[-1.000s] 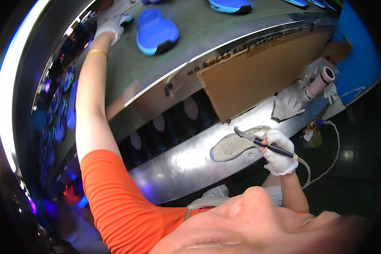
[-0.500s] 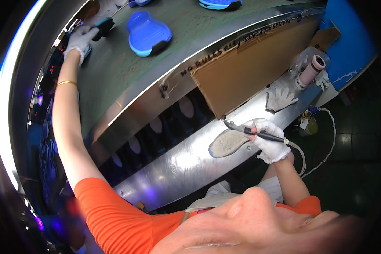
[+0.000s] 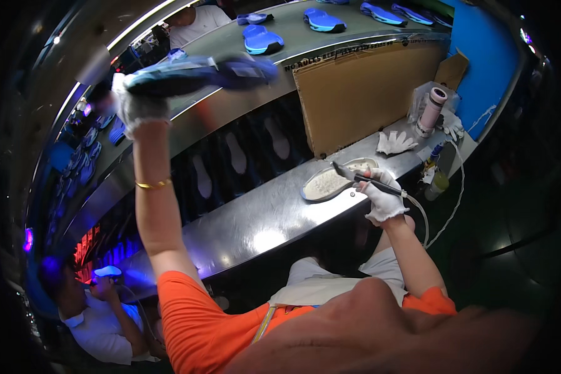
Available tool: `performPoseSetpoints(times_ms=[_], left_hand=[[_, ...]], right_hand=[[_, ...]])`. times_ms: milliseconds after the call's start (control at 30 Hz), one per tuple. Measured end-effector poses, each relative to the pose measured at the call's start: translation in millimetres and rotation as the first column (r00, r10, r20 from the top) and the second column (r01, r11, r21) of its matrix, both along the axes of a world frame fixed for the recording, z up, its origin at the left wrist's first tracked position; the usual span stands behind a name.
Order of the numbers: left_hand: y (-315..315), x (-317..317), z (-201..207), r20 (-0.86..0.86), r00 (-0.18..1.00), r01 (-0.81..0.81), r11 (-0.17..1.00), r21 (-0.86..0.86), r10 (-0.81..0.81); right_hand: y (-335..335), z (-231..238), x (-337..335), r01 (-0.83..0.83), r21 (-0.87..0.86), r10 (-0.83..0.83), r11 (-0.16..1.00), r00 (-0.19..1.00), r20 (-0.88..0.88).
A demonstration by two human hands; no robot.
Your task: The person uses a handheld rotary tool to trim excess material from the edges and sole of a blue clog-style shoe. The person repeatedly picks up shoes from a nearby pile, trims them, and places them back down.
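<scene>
Two gloved hands hold two things: the left hand [image 3: 140, 106] a blurred blue shoe piece [image 3: 196, 76], the right hand [image 3: 383, 198] one black-handled tool [image 3: 380, 183]. One pale-lined sole [image 3: 325, 184] lies on the metal ledge [image 3: 249, 227], left of the right fingers and below the tool's tip; whether the tip touches it cannot be told. Beyond the right fingers are one pink bottle [image 3: 431, 112] and two loose white gloves [image 3: 397, 143]. At least five blue soles [image 3: 324, 20] rest on the green belt, ahead of the left fingers and off to their right.

The left fingers are clamped on the near-left end of the blurred piece, which juts rightward from them; motion blur hides each finger's position. The right fingers curl together around the handle. The left arm stretches forward, raised; the right elbow bends, its forearm slanting up to the ledge.
</scene>
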State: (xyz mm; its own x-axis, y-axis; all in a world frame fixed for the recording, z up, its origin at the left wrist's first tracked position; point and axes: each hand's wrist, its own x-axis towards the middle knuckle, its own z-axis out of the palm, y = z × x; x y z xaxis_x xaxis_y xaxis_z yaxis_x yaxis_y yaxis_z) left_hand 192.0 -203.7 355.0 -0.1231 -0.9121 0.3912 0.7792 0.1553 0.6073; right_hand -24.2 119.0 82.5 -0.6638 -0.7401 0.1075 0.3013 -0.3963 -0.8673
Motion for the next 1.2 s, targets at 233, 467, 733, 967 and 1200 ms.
performPoseSetpoints(times_ms=[233,467,733,967,1200], left_hand=[[123.1,-38.1,-166.2,0.013,0.252,0.923,0.244,0.298,-0.968],[196.2,-18.5,-344.1,-0.410,0.366,0.925,0.277,0.261,-0.836],[201.3,22.9,-302.8,-0.360,0.322,0.870,0.124,0.477,-0.876],[208.5,-8.9,-313.8,-0.682,0.299,0.952,0.164,0.258,-0.667],[233.6,-42.0,-287.7,-0.094,0.648,0.680,0.519,0.518,-0.756]], right_hand=[[27.1,1.7,1.9,0.047,-0.035,-0.049,0.998,0.998,-0.045],[53.1,-3.7,12.2,-0.031,0.022,0.034,0.999,0.988,-0.151],[27.3,-18.7,52.4,-0.225,0.062,0.229,0.972,0.972,-0.059],[-7.0,-4.1,55.9,-0.139,0.239,0.188,0.961,0.962,-0.196],[-4.5,3.5,41.9,0.033,0.164,0.022,0.986,0.946,-0.322]])
